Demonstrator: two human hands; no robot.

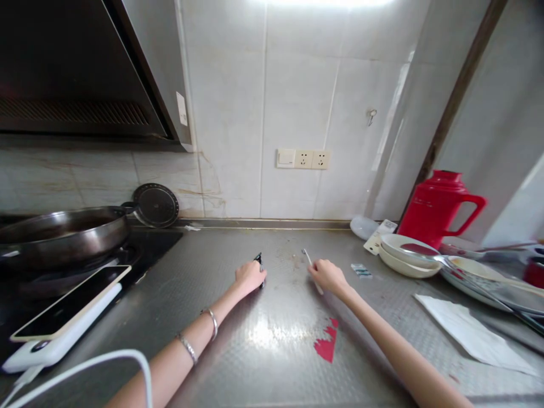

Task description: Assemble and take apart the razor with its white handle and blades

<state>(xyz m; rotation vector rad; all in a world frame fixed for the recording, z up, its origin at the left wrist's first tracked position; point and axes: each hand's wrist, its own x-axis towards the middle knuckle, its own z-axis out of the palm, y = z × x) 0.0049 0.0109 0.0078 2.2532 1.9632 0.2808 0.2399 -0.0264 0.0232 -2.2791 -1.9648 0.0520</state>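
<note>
Both my arms reach out over a steel counter (272,345). My left hand (250,276) is closed round a small black object (259,262) whose tip sticks up past the knuckles; I cannot name it. My right hand (328,276) pinches a thin white stick (308,259) that points away toward the wall. The hands rest on the counter about a hand's width apart. Two silver bracelets (199,331) circle my left wrist.
A wok (63,232) sits on the stove at left, with a phone on a white power bank (63,317) and its cable in front. At right stand a red jug (437,207), stacked bowls and plates (408,255), a paper sheet (467,331). A red patch (326,343) marks the counter.
</note>
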